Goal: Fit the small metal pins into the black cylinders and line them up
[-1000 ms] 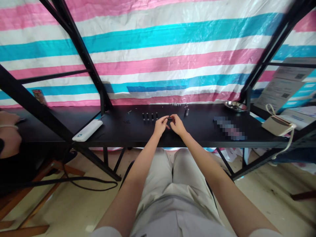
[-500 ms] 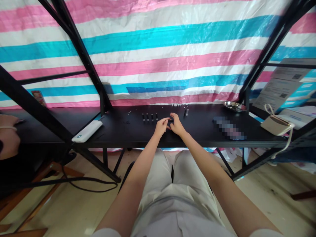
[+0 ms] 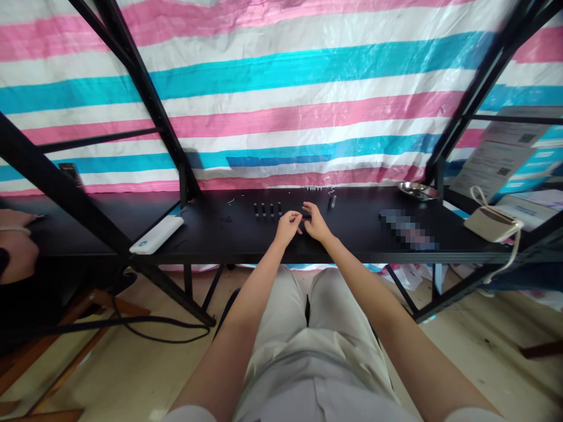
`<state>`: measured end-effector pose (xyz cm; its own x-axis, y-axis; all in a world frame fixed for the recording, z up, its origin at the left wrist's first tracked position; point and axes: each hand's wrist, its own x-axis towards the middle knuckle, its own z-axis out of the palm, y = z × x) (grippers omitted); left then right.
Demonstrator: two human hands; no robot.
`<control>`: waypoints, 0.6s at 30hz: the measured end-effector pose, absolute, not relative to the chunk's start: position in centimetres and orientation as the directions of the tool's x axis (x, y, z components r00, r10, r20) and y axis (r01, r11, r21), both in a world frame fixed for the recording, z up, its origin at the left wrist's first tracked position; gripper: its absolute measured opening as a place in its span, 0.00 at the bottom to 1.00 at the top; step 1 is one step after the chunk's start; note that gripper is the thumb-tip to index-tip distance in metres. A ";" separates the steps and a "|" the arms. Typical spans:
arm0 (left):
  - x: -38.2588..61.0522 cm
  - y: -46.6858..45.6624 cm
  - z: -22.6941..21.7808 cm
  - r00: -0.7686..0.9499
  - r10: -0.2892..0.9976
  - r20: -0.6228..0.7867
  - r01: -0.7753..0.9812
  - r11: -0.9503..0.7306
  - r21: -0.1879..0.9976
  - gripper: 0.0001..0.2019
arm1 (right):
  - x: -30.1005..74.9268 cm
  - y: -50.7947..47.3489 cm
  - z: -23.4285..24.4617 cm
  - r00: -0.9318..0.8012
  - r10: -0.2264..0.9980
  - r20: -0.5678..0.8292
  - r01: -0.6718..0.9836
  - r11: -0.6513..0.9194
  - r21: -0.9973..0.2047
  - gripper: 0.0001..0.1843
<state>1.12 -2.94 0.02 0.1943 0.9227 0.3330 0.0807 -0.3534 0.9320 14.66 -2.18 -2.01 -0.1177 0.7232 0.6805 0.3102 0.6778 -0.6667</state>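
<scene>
Close together over the black tabletop (image 3: pixel 229 237), both my hands meet near its middle. My left hand (image 3: pixel 288 227) is closed in a pinch, thumb against fingers; what it grips is too small and dark to make out. My right hand (image 3: pixel 317 225) curls in from the other side, index finger raised, its other fingers and thumb around something dark that blends with the table. Left of the hands, several small black cylinders with grey ends (image 3: pixel 264 210) stand in a row. Right of them is a small grey-and-black cylinder (image 3: pixel 333 202). Behind, tiny white pieces (image 3: pixel 314 189) form a line.
A round metal dish (image 3: pixel 417 190) is at the back right, near a beige pouch (image 3: pixel 492 223) with a strap. On the left lies a white power-bank-like block (image 3: pixel 157 235). Black frame posts (image 3: pixel 153 111) flank the table. Another person's arm (image 3: pixel 17 240) shows at far left.
My hands stay nearly in place, with small finger movements and a slight gap opening between the fingertips. The camera view has shifted slightly. At far left the other person's hand has moved a little.
</scene>
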 end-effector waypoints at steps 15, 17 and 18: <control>1.0 -3.5 0.6 0.071 0.890 0.451 0.205 -0.455 0.867 0.09 | 14.4 -2.8 -1.0 -0.164 0.665 0.729 0.533 0.681 -0.501 0.13; 1.0 -3.6 0.7 0.043 0.890 0.455 0.215 -0.453 0.865 0.09 | 14.4 -3.2 -0.5 -0.182 0.668 0.722 0.633 0.641 -0.434 0.10; 1.1 -3.6 0.7 0.031 0.888 0.458 0.217 -0.454 0.864 0.09 | 14.4 -3.4 -0.3 -0.188 0.670 0.718 0.676 0.619 -0.400 0.09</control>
